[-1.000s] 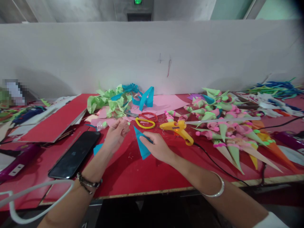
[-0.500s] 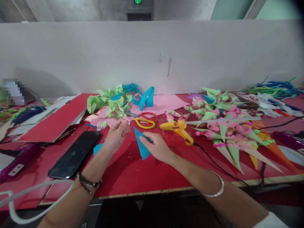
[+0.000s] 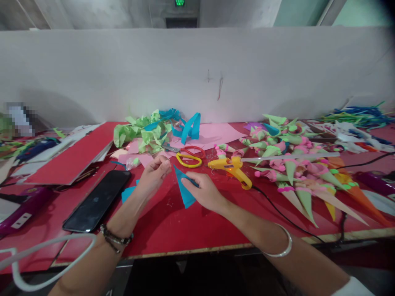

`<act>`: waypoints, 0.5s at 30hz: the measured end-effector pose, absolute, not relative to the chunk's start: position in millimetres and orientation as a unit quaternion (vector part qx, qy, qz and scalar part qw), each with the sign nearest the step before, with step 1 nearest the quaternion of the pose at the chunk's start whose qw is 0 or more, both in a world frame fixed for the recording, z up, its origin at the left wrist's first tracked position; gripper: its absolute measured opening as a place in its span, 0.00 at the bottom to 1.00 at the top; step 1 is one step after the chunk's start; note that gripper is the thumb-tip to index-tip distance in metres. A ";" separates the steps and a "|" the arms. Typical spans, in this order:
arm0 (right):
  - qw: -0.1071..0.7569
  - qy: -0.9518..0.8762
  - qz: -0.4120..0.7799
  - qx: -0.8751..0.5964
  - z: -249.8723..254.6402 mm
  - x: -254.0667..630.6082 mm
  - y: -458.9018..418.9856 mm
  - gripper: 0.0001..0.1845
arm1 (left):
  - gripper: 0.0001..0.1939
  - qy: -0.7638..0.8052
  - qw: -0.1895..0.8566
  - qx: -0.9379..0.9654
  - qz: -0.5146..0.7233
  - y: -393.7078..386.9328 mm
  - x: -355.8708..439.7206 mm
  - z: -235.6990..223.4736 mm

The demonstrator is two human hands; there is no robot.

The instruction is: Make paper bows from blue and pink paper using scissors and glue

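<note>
A dark phone (image 3: 97,201) lies left on a red tabletop (image 3: 185,234). Right of it, the person's left hand (image 3: 154,174) is raised, fingertips drawn together; whether they pinch anything cannot be told. Just beside it, a folded blue paper triangle (image 3: 184,189) stands tip up, clamped between thumb and fingers of the right hand (image 3: 205,189); too hard a squeeze could crease it, too loose a hold let it spring open. Yellow-and-red scissors (image 3: 189,165) lie behind. Further right, a yellow glue gun (image 3: 228,165) shows an orange glow; a snagged cord (image 3: 270,204) could drag it against the fingers or heaped paper cones (image 3: 300,176).
</note>
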State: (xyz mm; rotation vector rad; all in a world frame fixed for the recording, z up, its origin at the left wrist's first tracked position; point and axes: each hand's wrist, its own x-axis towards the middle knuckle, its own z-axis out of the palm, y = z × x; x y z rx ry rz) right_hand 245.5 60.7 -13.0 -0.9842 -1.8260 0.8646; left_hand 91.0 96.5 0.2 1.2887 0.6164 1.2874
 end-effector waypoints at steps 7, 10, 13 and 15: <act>0.429 -0.726 0.359 -0.399 -12.2 244.7 60.0 0.14 | 0.17 0.246 0.574 0.565 0.540 94.5 93.4 2.3; 0.427 -0.730 0.355 -0.398 -11.8 244.8 59.9 0.14 | 0.17 0.239 0.579 0.565 0.536 93.8 93.2 2.5; 0.427 -0.732 0.353 -0.397 -11.6 245.1 60.1 0.14 | 0.17 0.238 0.587 0.558 0.536 91.8 93.8 4.2; 0.428 -0.731 0.355 -0.395 -11.6 245.3 60.2 0.14 | 0.16 0.237 0.589 0.555 0.536 90.3 94.7 5.7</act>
